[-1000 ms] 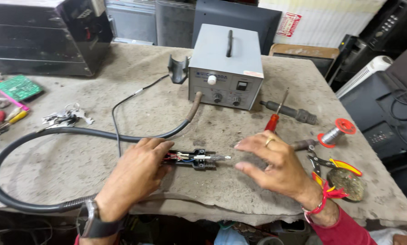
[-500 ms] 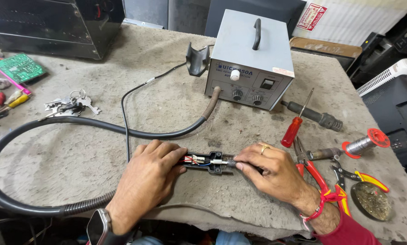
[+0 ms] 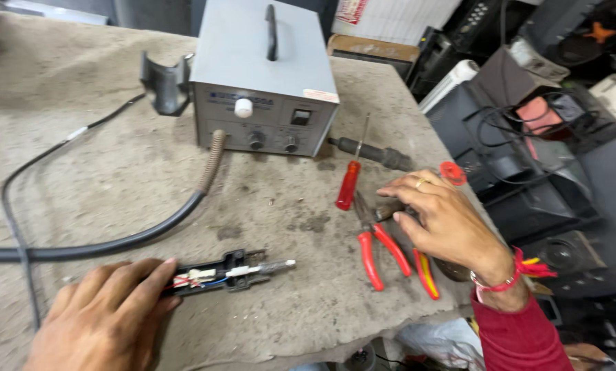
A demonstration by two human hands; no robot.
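Two hands work on a dusty bench (image 3: 116, 178) in front of the grey station box (image 3: 263, 75), whose black hose (image 3: 150, 230) curves from its front panel toward the left hand (image 3: 105, 319). That hand's fingers (image 3: 153, 278) press on the rear of the opened black handpiece (image 3: 229, 271), which lies flat in front of the box with its metal tip pointing right. Right of the box, past the red-handled screwdriver (image 3: 349, 180) and red pliers (image 3: 377, 244), the right hand (image 3: 445, 223) rests with fingers loosely curled over a small dark part, possibly gripping it.
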